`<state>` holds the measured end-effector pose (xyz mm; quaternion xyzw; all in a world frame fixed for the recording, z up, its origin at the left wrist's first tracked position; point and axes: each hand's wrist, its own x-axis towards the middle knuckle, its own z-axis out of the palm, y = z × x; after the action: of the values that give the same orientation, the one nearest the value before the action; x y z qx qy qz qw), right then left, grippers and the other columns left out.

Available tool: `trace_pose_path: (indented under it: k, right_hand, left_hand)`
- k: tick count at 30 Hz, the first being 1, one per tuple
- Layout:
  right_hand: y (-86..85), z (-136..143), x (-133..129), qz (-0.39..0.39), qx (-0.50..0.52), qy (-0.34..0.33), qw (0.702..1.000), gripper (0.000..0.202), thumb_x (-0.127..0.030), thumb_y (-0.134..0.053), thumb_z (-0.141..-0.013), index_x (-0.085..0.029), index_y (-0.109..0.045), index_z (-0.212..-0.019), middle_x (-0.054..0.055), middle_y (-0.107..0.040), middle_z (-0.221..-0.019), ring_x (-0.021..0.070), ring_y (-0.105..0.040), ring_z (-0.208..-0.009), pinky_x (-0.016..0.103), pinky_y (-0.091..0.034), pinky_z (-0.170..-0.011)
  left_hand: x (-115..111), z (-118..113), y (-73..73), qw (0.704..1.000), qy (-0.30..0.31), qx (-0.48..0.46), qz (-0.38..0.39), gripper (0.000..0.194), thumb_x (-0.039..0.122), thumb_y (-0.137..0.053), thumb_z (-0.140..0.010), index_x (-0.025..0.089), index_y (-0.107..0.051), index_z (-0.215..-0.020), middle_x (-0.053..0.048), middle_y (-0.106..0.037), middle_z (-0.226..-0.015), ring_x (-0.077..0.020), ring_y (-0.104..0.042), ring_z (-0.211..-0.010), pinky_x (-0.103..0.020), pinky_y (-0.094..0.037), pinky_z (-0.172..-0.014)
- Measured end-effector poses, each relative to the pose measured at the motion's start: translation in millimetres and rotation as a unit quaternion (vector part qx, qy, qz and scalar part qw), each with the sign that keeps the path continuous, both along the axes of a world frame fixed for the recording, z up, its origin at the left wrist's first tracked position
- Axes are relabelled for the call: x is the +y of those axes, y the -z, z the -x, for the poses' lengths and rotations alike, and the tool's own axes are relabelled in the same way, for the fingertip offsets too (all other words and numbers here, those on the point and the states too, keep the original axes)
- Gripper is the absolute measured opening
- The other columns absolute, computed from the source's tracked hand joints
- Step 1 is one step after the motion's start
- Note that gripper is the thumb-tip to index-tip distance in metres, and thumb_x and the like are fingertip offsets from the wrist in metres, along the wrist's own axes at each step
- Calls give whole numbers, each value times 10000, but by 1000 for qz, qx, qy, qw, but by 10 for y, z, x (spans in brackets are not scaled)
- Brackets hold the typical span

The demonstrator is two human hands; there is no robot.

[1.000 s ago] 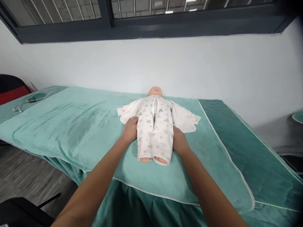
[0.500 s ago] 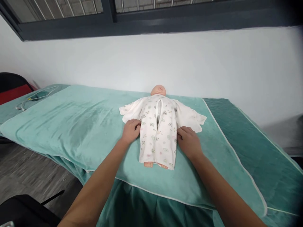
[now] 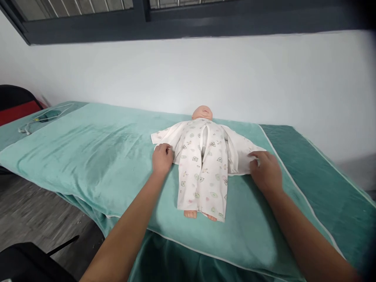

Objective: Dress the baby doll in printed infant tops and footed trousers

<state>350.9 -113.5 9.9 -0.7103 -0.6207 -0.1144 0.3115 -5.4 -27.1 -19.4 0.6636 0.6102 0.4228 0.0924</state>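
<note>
A baby doll (image 3: 202, 112) lies on its back with its head toward the wall and its toes showing at the near end. Patterned open-crotch baby trousers (image 3: 190, 188) cover its legs and front. A white baby shirt (image 3: 239, 152) with a small print spreads out to both sides, its sleeves stretched outward. My right hand (image 3: 266, 170) is closed in a pinch on the shirt's right side edge, drawing the cloth out flat. At the shirt's left edge my left hand (image 3: 162, 158) is closed, its fingertips pinching the cloth beside the trousers.
Light green blanket (image 3: 117, 156) covers the bed, over darker green cloth (image 3: 308, 168) at the right. White wall (image 3: 176, 74) and a dark window frame (image 3: 88, 29) stand behind. A cable (image 3: 44, 117) lies at far left, near a black and red chair (image 3: 17, 103).
My right hand has moved outward to the right, pulling the shirt's right side flap away from the trousers. My left hand has shifted slightly up along the left edge. The view has tilted a little.
</note>
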Motion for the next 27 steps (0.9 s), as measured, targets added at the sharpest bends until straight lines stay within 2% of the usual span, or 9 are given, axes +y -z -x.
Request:
trace_pose_path:
  k: [3,7,10,14,17,20,22,24,27]
  right_hand:
    - [6,-128,83,69,-4,120,990,331,-424,-511,-872,-148,-657,-983,222,-645,-1062,357,-572,-1015,463,-435,-836]
    - [-47,-52,40,136,43,191,971,449,-627,-504,-864,-204,-602,-981,219,-601,-1092,302,-570,-820,403,-364,-623]
    - [-110,17,-13,136,56,205,968,435,-637,-533,-842,-218,-561,-956,209,-581,-1071,240,-506,-689,382,-317,-586]
    - [-165,15,-16,208,96,219,948,364,-614,-548,-831,-255,-525,-779,85,-574,-748,202,-408,-570,366,-306,-574]
    - [-171,0,10,218,119,216,944,215,-431,-569,-829,-254,-539,-711,42,-583,-699,221,-495,-625,343,-335,-595]
    - [-159,22,16,178,128,199,955,122,-324,-541,-826,-240,-556,-738,57,-651,-800,238,-591,-763,332,-370,-648]
    - [-157,54,-2,152,84,210,962,163,-381,-529,-850,-226,-574,-823,128,-677,-994,278,-615,-917,352,-383,-694]
    - [-170,87,-32,162,50,233,958,278,-482,-518,-867,-216,-579,-920,195,-650,-1121,326,-605,-1024,381,-381,-712]
    - [-218,115,-85,220,74,264,936,376,-588,-496,-863,-230,-563,-960,192,-660,-986,352,-620,-922,407,-356,-666]
  left_hand:
    - [38,-11,-8,999,-39,14,-1,243,142,-461,-834,198,-654,-970,-98,-679,-1000,-281,-594,-1030,-431,-471,-902]
    - [59,-36,-49,995,-92,26,21,245,144,-488,-832,207,-634,-1019,-129,-654,-1122,-341,-555,-1132,-514,-437,-930]
    - [63,-60,-75,993,-111,20,31,249,143,-502,-835,210,-613,-1048,-143,-625,-1208,-365,-521,-1205,-550,-413,-955]
    - [60,-94,-86,989,-142,21,37,294,140,-505,-834,207,-582,-1109,-137,-576,-1328,-342,-495,-1263,-530,-396,-992]
    - [59,-119,-86,984,-169,41,46,319,157,-507,-843,216,-568,-1151,-111,-576,-1347,-303,-504,-1261,-480,-388,-1014]
    - [60,-132,-90,981,-174,58,58,311,180,-505,-855,217,-570,-1157,-94,-603,-1312,-287,-523,-1236,-458,-380,-1020]
    - [60,-133,-96,981,-173,63,64,306,183,-501,-858,214,-572,-1154,-94,-618,-1287,-284,-532,-1224,-453,-374,-1022]
    - [59,-132,-102,981,-173,65,67,306,186,-501,-859,210,-573,-1156,-99,-623,-1276,-284,-534,-1225,-448,-369,-1023]
    - [54,-137,-107,981,-168,72,70,309,188,-495,-859,203,-579,-1155,-101,-631,-1264,-285,-535,-1224,-446,-367,-1017]
